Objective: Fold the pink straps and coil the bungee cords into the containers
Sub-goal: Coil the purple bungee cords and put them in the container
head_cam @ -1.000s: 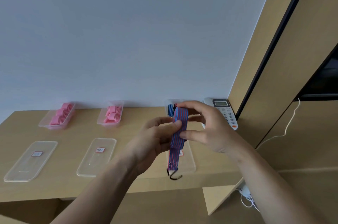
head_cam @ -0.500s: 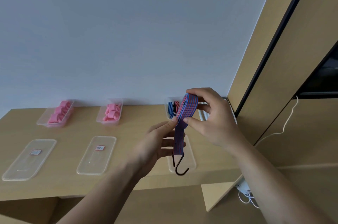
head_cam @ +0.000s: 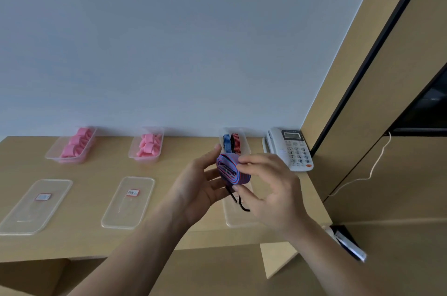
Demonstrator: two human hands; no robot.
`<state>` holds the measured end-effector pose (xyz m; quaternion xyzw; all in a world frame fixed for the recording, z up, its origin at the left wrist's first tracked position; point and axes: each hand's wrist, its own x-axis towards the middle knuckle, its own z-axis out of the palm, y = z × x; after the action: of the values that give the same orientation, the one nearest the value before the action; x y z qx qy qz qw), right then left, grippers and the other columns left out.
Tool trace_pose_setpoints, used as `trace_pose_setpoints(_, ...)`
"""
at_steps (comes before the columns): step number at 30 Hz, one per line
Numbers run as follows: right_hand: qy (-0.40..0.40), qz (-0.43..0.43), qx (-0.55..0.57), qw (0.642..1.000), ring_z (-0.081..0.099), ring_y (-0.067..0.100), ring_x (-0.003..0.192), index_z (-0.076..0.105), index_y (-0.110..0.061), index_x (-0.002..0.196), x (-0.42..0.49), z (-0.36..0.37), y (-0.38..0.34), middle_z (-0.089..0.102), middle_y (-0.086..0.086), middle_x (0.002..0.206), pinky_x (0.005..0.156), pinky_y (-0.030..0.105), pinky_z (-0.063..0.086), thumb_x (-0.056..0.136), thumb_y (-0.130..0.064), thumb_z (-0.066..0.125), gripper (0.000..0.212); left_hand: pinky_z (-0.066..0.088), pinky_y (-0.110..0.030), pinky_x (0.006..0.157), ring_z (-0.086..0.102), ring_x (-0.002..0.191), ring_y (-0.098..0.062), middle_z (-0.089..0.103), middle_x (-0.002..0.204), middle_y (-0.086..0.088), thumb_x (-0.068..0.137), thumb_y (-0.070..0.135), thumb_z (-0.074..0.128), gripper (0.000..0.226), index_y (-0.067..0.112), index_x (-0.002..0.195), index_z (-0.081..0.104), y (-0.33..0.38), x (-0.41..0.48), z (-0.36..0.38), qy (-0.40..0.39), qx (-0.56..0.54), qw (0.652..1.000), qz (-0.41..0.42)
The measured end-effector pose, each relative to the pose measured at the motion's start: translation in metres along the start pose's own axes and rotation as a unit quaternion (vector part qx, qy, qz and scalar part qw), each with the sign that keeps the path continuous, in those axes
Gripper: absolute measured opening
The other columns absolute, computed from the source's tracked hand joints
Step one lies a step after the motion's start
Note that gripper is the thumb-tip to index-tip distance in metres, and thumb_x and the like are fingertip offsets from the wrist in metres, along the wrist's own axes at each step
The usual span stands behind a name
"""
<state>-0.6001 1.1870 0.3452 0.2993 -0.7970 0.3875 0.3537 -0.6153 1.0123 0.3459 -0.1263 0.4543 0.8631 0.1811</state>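
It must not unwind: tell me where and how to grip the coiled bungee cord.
Pinch the coiled bungee cord across its outer wrap, finger over the top, thumb underneath, coming from the right, as the right hand does. The flat outer band faces that side, and squeezing it likely clamps the last turn. Leave the hook dangling below.

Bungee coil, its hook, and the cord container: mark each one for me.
Bungee coil [head_cam: 232, 171]: head view, striped side of the roll.
Hook [head_cam: 242, 208]: head view, black bend below the coil.
Cord container [head_cam: 245, 143]: head view, right wall.
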Motion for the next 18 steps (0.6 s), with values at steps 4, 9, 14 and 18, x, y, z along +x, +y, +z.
trace_pose_setpoints(4,-0.007,0.016,-0.007,1.000,0.068,0.023,0.098,0.077,-0.003,0.092,-0.014,0.008,-0.012,0.072,0.002,0.106,0.085,0.037,0.054,0.065,0.003,0.086,0.029,0.064,-0.055,0.079,0.074,0.079,-0.036,0.074,0.091,-0.018,0.075,0.017,0.083,0.034,0.000,0.104,0.076,0.003,0.003,-0.014,-0.016,-0.004,1.000,0.023)
trace_pose_setpoints(9,-0.007,0.194,0.037,0.980,0.066,0.013,0.102,0.072,-0.013,0.108,-0.033,0.022,-0.018,0.069,-0.005,0.112,0.083,0.025,0.053,0.076,-0.009,0.080,0.033,0.062,-0.048,0.085,0.074,0.084,-0.029,0.076,0.102,-0.017,0.069,0.001,0.080,0.052,0.003,0.118,0.067,0.006,0.004,-0.030,-0.004,0.020,0.999,0.050)
trace_pose_setpoints(14,-0.069,0.514,0.171,0.838,0.068,0.015,0.076,0.067,-0.021,0.111,-0.045,0.046,-0.026,0.068,0.007,0.096,0.071,0.035,0.060,0.085,-0.022,0.079,0.029,0.053,-0.049,0.102,0.070,0.096,-0.031,0.073,0.104,-0.021,0.063,-0.002,0.077,0.051,-0.003,0.113,0.068,0.011,0.008,-0.047,-0.007,0.025,0.999,0.040)
trace_pose_setpoints(18,-0.036,0.590,0.339,0.732,0.069,0.026,0.086,0.066,-0.006,0.118,-0.049,0.060,-0.024,0.070,0.021,0.103,0.079,0.040,0.060,0.081,-0.018,0.081,0.042,0.054,-0.055,0.101,0.067,0.099,-0.039,0.071,0.107,-0.026,0.066,-0.003,0.076,0.050,-0.003,0.115,0.065,0.009,0.017,-0.061,-0.010,0.016,1.000,0.010)
